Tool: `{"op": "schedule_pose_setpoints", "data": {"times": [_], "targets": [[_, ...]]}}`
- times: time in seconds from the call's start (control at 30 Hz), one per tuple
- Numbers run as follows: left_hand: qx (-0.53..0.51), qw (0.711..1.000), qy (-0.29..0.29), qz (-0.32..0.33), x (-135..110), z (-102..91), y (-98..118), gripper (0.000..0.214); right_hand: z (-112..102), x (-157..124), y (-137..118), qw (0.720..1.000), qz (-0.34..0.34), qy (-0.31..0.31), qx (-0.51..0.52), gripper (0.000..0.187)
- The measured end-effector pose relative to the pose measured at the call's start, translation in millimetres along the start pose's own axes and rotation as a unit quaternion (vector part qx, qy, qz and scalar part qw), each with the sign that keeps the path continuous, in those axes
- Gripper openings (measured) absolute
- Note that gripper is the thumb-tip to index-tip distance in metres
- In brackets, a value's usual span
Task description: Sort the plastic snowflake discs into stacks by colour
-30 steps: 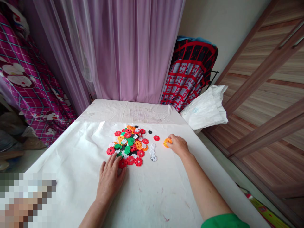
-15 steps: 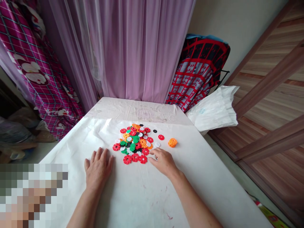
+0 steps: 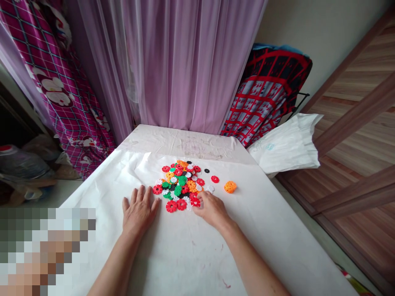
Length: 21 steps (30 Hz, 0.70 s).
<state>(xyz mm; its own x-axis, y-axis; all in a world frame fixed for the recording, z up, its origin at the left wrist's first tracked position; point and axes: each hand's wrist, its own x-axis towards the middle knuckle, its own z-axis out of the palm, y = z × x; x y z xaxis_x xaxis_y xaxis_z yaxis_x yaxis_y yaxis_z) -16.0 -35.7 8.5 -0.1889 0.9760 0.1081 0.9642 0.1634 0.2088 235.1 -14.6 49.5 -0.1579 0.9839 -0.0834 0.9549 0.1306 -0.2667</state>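
Note:
A pile of small plastic flower-shaped discs (image 3: 182, 185), red, green, orange, white and black, lies in the middle of a white-covered table (image 3: 277, 230). My left hand (image 3: 138, 209) rests flat on the cloth just left of the pile, fingers stretched out. My right hand (image 3: 210, 209) is at the pile's near right edge, its fingertips curled down onto the discs there; what they pinch is hidden. A small orange cluster of joined discs (image 3: 230, 187) sits apart to the right, with a single red disc (image 3: 215, 179) and a black disc (image 3: 206, 170) near it.
A purple curtain (image 3: 191, 65) hangs behind the table. A red and black patterned cloth (image 3: 265, 94) and a white bag (image 3: 286, 144) sit at the back right, by a wooden wardrobe (image 3: 364, 123). Pink patterned fabric (image 3: 61, 94) hangs on the left.
My right hand left the orange cluster and came back left to the pile's near edge. My left hand slid off the red discs and now lies flat beside the pile.

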Motion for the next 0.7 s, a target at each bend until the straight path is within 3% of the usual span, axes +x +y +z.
{"op": "schedule_pose_setpoints", "data": {"times": [0.17,0.27,0.43,0.7], "targets": [[-0.02,0.999,0.014,0.026,10,-0.4,-3,0.06,-43,42,50,0.994,0.063,0.07,-0.06,0.031],[-0.023,0.999,0.022,0.026,11,1.8,-7,0.059,-57,67,77,0.992,0.047,0.065,-0.096,0.029],[-0.033,0.999,0.029,0.028,13,4.9,-13,0.055,-50,90,97,0.994,0.027,0.026,-0.105,0.03],[-0.013,1.0,0.017,0.017,13,1.3,-11,0.056,-35,102,103,0.994,0.032,-0.001,-0.102,0.03]]}}
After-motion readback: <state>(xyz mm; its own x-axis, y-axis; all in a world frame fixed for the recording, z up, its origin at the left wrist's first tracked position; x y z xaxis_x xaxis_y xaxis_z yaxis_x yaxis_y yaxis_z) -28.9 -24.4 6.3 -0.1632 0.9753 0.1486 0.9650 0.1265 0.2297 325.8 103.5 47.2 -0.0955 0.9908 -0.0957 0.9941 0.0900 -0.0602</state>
